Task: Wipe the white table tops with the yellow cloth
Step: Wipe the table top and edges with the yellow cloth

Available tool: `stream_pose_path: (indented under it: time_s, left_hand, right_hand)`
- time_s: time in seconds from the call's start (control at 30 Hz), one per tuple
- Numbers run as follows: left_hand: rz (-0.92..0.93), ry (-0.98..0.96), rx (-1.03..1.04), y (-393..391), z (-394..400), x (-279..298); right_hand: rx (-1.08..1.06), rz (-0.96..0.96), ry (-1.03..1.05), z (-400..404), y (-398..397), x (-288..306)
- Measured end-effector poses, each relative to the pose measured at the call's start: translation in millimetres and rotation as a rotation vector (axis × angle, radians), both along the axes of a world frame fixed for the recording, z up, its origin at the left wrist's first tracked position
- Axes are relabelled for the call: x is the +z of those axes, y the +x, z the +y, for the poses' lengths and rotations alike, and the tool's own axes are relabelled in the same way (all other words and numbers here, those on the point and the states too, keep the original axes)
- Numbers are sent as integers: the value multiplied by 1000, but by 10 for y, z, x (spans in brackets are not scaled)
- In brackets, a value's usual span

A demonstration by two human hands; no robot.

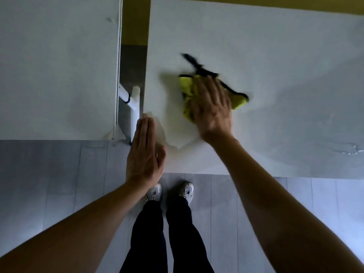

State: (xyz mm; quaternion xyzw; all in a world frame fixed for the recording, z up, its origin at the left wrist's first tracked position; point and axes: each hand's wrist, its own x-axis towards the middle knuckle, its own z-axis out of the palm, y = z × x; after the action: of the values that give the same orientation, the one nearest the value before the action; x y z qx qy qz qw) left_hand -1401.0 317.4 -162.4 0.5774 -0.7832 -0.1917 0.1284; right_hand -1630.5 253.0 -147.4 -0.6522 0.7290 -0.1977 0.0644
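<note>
A yellow cloth [187,89] with a black edge lies bunched on the right white table top [266,56]. My right hand [212,107] presses flat on the cloth, fingers spread and fairly straight, blurred by motion. My left hand [144,152] is held flat with straight fingers together, its fingertips at the left near corner of the right table. A second white table top [55,66] lies to the left, with neither hand on it.
A narrow gap between the two tables shows white table legs [135,107] and a yellow floor strip [136,18]. Wet streaks [348,149] mark the right table near its front edge. My feet [170,192] stand on grey floor planks.
</note>
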Motion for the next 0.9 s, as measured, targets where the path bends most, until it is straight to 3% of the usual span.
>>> stream_pose_path:
  time_s: [0.13, 0.3, 0.47, 0.63, 0.77, 0.9]
  left_hand:
    - [29, -3, -13, 4, -15, -4]
    - [88, -7, -6, 18, -21, -13]
    - [154, 10, 11, 102, 40, 47]
    - [12, 0, 1, 555, 565, 61]
    - [-54, -1, -65, 689, 569, 84]
    - [-54, 3, -80, 742, 525, 122]
  right_hand:
    - [-253, 26, 47, 375, -750, 19]
    - [-448, -12, 33, 342, -609, 43]
    - [-184, 11, -41, 273, 410, -26]
    - [-5, -43, 8, 335, 1434, 59]
    - [50, 1, 61, 512, 1102, 84]
    - [-332, -52, 108, 970, 159, 33]
